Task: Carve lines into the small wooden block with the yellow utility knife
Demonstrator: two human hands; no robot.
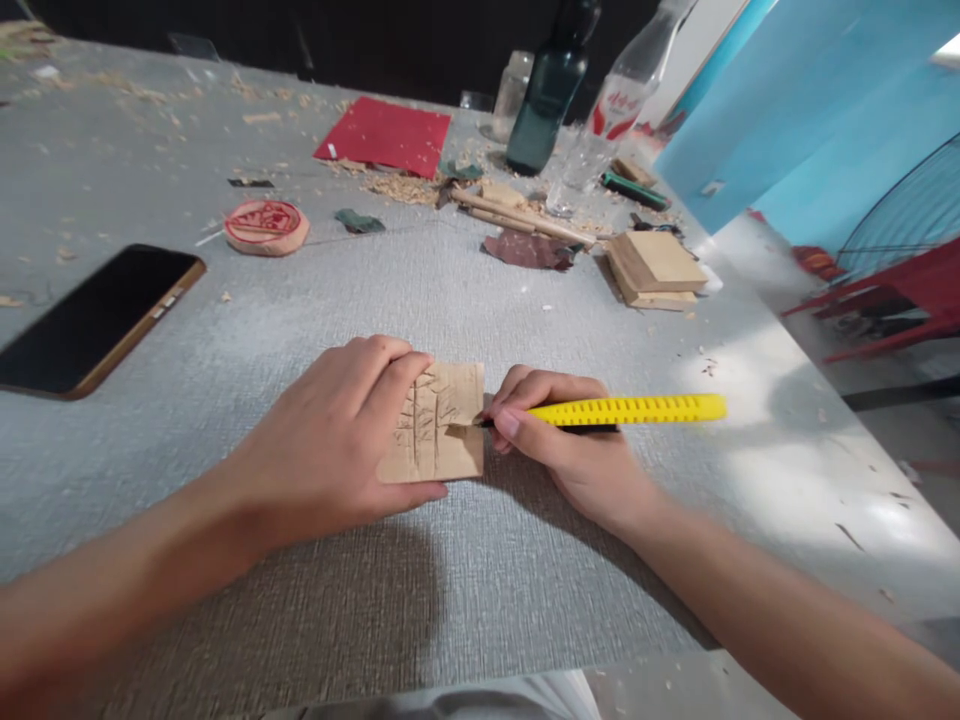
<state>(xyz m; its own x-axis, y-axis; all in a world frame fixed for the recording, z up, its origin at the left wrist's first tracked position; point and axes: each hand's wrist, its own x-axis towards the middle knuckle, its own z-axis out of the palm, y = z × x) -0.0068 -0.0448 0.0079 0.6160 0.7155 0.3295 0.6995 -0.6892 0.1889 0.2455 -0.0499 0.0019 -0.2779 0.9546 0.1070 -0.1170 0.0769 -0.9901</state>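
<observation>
The carved wooden block (442, 425) lies flat on the grey table (525, 300) right in front of me. My left hand (337, 440) presses it down, fingers spread over its left half, thumb along the near edge. My right hand (559, 440) is closed around a yellow knife (630, 410), its tip touching the block's right edge. At ten o'clock lies a phone (94, 320); at twelve, a red sheet (384, 135); at one, stacked wood pieces (654, 268) and bottles (551, 90), well apart, nothing blocking my hands.
</observation>
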